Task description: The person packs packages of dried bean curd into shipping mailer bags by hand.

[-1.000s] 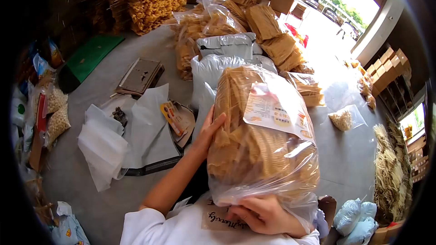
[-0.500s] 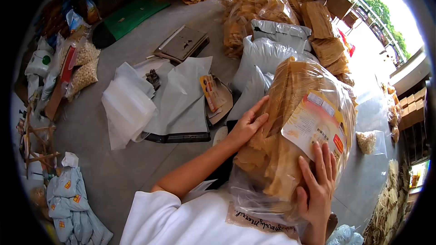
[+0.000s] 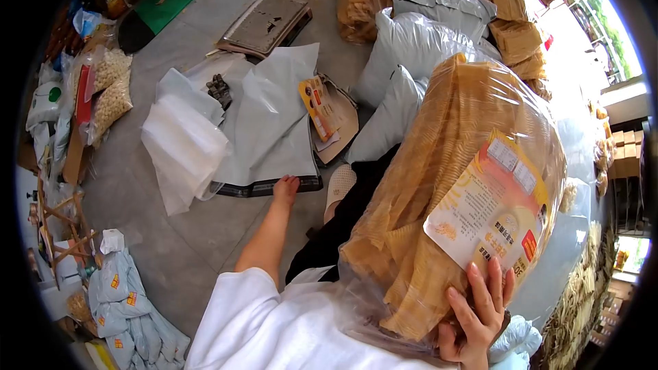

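Observation:
A large clear plastic bag [image 3: 411, 185] of dried, ribbed yellow-brown sheets leans against my body, tilted. It has a white and orange printed label [image 3: 480, 212]. My right hand [image 3: 480, 308] holds the bag's lower right side, fingers stretched over the label's bottom edge. On the floor to the left lies a flat grey mailing bag [image 3: 267, 123] with a black edge strip. My left hand [image 3: 286, 189] is at that strip, fingers closed together on the edge. An orange printed card [image 3: 319, 106] lies at the mailing bag's right side, and crumpled translucent plastic sheets [image 3: 181, 144] at its left.
Beyond lie a flat scale-like device [image 3: 264, 24], filled grey mailing bags [image 3: 418, 48] and more bags of dried sheets [image 3: 356, 7]. Bags of pale pellets [image 3: 110, 89] stand at the left; packed grey parcels [image 3: 123, 294] lie lower left. My shoe [image 3: 338, 188] rests beside the mailing bag.
My left hand has left the clear bag and moved left and down to the mailing bag's black edge. The clear bag stays under my right hand and appears larger, closer to the camera.

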Demonstrator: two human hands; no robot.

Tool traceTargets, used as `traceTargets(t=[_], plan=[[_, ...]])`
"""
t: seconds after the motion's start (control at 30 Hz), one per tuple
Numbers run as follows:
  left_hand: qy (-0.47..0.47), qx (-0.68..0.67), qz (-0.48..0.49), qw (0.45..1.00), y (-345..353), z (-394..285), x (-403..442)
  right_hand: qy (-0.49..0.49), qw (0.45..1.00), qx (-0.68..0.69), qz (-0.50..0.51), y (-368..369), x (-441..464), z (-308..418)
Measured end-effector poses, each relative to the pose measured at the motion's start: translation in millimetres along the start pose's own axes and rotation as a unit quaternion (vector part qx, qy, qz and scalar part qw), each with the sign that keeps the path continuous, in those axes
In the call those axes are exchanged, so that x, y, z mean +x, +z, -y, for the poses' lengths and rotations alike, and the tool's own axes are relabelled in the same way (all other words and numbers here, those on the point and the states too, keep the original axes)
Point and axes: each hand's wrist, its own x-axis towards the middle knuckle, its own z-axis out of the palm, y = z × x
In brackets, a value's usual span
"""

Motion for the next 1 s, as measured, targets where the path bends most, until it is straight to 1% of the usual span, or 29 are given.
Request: traceTargets(t=[0.07,0.1,0.13,0.17,0.2,0.27,0.3,0.37,0.4,0.47,0.5,0.57,0.6,0.67,0.7,0.73,0.77,0.8,0.83,0.87,0.9,0.93,1.0], plan=[[-0.013,-0.099,-0.091,0.991,-13,3,39,-0.011,0.998,0.059,-0.003,-4,3,-7],[-0.018,-0.095,-0.091,0.991,-5,1,33,-0.023,0.995,0.093,-0.010,-8,3,-13],[-0.035,-0.148,-0.067,0.986,5,-5,21,-0.018,0.996,0.091,-0.009,-9,1,-17],[-0.052,-0.202,-0.044,0.977,13,-11,12,-0.012,0.993,0.116,-0.007,-10,-1,-20],[-0.056,-0.199,-0.044,0.977,20,-14,15,-0.007,0.990,0.140,-0.006,-11,0,-22],[-0.100,-0.191,-0.170,0.962,35,-22,23,-0.006,0.991,0.130,0.001,-10,3,-23],[-0.105,-0.187,-0.171,0.962,41,-25,23,-0.017,0.988,0.155,-0.018,-8,3,-25],[-0.142,-0.179,-0.213,0.950,49,-31,19,-0.037,0.978,0.197,-0.062,-2,4,-29],[-0.145,-0.174,-0.214,0.950,44,-27,25,-0.031,0.978,0.196,-0.062,0,4,-28],[-0.086,-0.206,-0.133,0.966,29,-16,43,-0.013,0.974,0.198,-0.107,5,5,-24],[-0.087,-0.201,-0.131,0.967,20,-15,51,-0.009,0.974,0.197,-0.109,5,5,-23],[-0.183,-0.199,-0.070,0.960,6,-15,60,0.004,0.975,0.191,-0.114,5,6,-22],[-0.185,-0.197,-0.070,0.960,7,-15,60,0.006,0.975,0.189,-0.115,3,7,-21],[-0.148,-0.121,-0.055,0.980,7,-17,60,0.010,0.983,0.169,-0.077,-2,10,-21],[-0.147,-0.121,-0.054,0.980,13,-20,55,0.010,0.982,0.169,-0.077,-4,11,-20],[-0.090,-0.027,-0.068,0.993,21,-23,49,0.027,0.984,0.166,-0.061,-6,12,-19],[-0.030,0.066,-0.081,0.994,31,-24,43,0.043,0.985,0.162,-0.045,-10,13,-18],[-0.026,0.065,-0.075,0.995,51,-32,14,0.040,0.985,0.160,-0.051,-17,16,-20],[0.083,0.052,0.070,0.993,83,-48,-38,0.011,0.984,0.178,-0.012,-26,23,-25],[0.186,0.040,0.214,0.958,110,-68,-87,-0.013,0.980,0.195,0.027,-33,26,-29],[0.229,0.020,0.247,0.941,127,-86,-125,-0.014,0.968,0.249,0.018,-37,25,-34],[0.270,-0.004,0.279,0.922,143,-102,-163,0.047,0.955,0.284,-0.077,-27,17,-26],[0.368,0.030,0.355,0.859,178,-141,-243,0.042,0.972,0.227,-0.048,-43,43,-25]])
